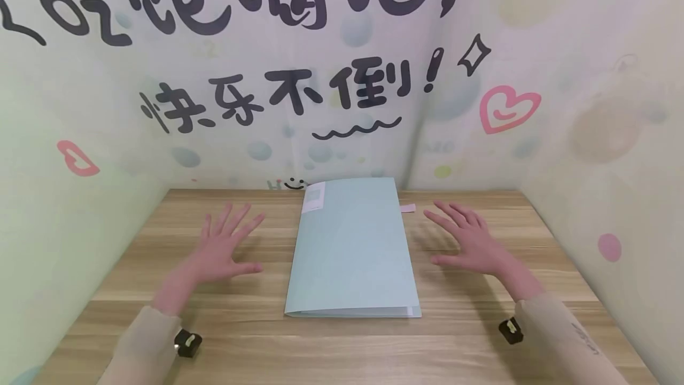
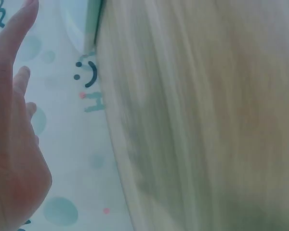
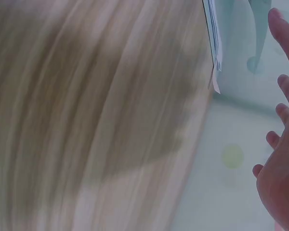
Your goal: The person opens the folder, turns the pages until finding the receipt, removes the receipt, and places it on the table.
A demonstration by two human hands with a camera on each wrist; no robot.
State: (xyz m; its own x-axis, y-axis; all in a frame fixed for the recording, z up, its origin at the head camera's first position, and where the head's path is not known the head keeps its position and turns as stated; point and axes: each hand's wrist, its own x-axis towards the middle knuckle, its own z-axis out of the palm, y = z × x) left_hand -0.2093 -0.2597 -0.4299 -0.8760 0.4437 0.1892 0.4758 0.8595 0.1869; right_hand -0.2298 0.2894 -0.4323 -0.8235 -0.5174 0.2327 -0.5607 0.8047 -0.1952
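Note:
A pale blue-green folder lies closed on the wooden table, with a whitish label at its upper left corner. From its right edge sticks out a small pink tab. To the left of the folder hovers my left hand, fingers spread, touching nothing. On the other side my right hand is held above the table with its fingers spread too, nearest the pink tab and the folder's right edge. Both wrist views show the hands apart from the folder, whose edge appears at the top of the right one.
Wood-grained table runs back to a white wall with black lettering and coloured dots. Side walls close in at left and right. A small black device sits at the left wrist, another black device at the right.

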